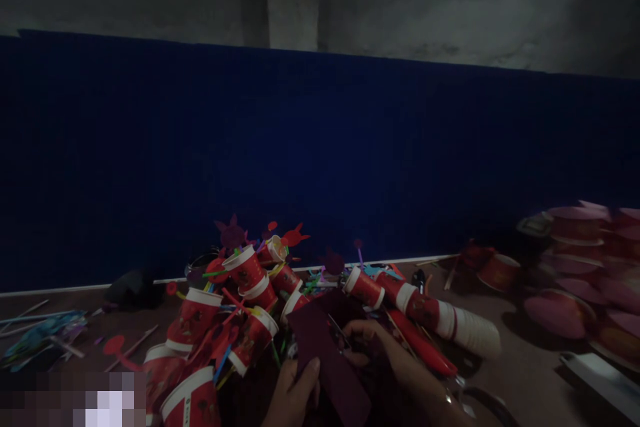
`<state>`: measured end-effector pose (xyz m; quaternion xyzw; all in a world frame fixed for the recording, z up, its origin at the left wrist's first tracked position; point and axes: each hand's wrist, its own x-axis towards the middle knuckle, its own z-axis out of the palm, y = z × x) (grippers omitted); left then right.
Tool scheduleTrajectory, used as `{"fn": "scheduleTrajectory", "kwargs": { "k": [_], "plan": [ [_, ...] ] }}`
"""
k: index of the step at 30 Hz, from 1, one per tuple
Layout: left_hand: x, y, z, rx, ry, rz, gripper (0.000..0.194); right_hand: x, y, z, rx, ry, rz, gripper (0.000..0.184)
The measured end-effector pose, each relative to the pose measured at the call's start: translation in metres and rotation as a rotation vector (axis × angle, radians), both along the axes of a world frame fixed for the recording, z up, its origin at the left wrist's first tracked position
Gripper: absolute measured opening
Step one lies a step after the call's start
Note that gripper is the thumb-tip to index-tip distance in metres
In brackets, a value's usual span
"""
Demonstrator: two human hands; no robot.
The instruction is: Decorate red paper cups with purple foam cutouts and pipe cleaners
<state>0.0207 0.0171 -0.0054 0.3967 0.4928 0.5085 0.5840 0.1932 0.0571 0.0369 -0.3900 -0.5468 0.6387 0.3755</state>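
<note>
My left hand (294, 392) grips the lower edge of a dark maroon paper sheet (325, 353), thumb on top. Just to its right, my right hand (373, 343) is closed around what looks like small scissors, their tip touching the sheet. Right behind the sheet lies a heap of red paper cups (245, 280) with white rims, mixed with coloured straws and paper cut-outs. A long sleeve of nested red and white cups (440, 317) lies on its side right of my hands.
The brown table (520, 360) runs against a dark blue wall panel (320, 160). Pink paper plates and bowls (585, 267) pile up at the right. Sticks and straws (40, 333) lie scattered at the left. A white object (600, 380) lies at the lower right.
</note>
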Motion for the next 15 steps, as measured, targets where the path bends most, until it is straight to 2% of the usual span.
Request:
{"fn": "scheduleTrajectory", "kwargs": {
  "k": [8, 10, 15],
  "plan": [
    [-0.002, 0.0, 0.002, -0.02, 0.055, 0.044, 0.058, 0.01, -0.002, 0.003, 0.012, -0.137, -0.053, 0.026],
    [-0.002, 0.0, 0.002, -0.024, 0.07, 0.049, 0.058, 0.012, -0.003, 0.006, 0.012, -0.156, -0.065, 0.024],
    [-0.003, -0.001, 0.003, -0.038, 0.086, 0.102, 0.058, 0.017, 0.0, 0.014, -0.047, -0.198, 0.007, 0.027]
  ]
}}
